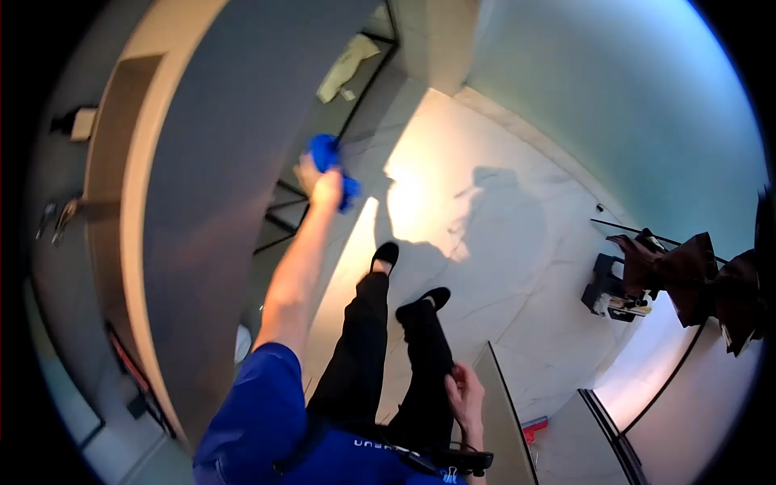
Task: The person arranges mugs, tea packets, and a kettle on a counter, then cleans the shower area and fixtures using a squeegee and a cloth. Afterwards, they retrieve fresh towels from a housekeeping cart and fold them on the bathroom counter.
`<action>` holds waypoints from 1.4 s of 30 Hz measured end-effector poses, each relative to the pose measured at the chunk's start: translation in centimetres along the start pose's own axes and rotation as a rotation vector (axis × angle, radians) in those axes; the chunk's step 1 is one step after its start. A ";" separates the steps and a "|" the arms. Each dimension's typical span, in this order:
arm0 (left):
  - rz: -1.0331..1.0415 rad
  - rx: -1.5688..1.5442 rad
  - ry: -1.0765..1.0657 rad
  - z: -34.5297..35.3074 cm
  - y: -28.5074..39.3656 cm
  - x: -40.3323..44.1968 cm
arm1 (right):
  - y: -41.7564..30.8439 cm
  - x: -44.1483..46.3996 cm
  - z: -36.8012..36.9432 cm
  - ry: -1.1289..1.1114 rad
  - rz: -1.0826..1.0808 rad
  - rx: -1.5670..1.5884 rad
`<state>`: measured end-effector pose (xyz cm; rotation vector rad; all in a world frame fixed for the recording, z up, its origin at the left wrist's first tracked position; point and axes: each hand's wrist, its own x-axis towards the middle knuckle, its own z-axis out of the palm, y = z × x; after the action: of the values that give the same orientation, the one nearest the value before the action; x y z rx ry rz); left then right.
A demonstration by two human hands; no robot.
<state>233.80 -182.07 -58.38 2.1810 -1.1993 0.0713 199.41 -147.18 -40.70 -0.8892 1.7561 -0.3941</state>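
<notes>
My left hand (326, 190) is stretched forward, closed round a bunched blue cloth (325, 152). Motion blurs the hand a little, and part of the cloth sticks out below the fingers. It is beside the dark grey panel (234, 145), near a black-framed shelf; I cannot tell whether the cloth touches either. My right hand (466, 396) hangs low by my right thigh, with loosely bent fingers and nothing visible in them.
A pale cloth or bag (347, 69) lies on the shelf behind the panel. To the right are a dark caddy (610, 287) with small items, dark brown hanging fabric (687, 275) and a red tool (533, 428) on the floor. A thin panel edge (509, 404) stands beside my right hand.
</notes>
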 end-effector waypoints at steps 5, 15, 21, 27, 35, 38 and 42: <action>-0.195 0.568 -0.625 6.4 -8.0 4.2 | 6.5 1.2 -4.5 0.052 0.278 -0.428; -0.483 -0.470 -1.922 -10.2 24.8 -14.5 | -11.6 10.2 -4.6 0.254 -0.157 0.019; -0.388 -0.467 -2.329 -14.4 41.3 -19.0 | -8.9 1.8 -18.8 0.501 0.144 1.031; 1.297 -0.901 -1.482 -19.2 64.7 -23.2 | -7.4 -5.2 -34.2 0.965 -0.298 1.533; 1.578 -0.532 -1.101 -19.9 77.5 -32.6 | -15.3 -3.3 -59.3 1.705 -0.767 0.905; 1.591 -0.642 -1.124 -21.6 75.5 -32.3 | -13.5 3.8 -61.5 1.498 -0.462 -0.112; 1.708 -0.479 -1.235 -19.5 76.3 -32.0 | -10.7 7.7 -60.7 0.631 -0.020 -0.752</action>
<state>160.87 -176.46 -15.09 0.0713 -2.8988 -0.8203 146.68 -169.46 -16.62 -1.4092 2.5499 0.0056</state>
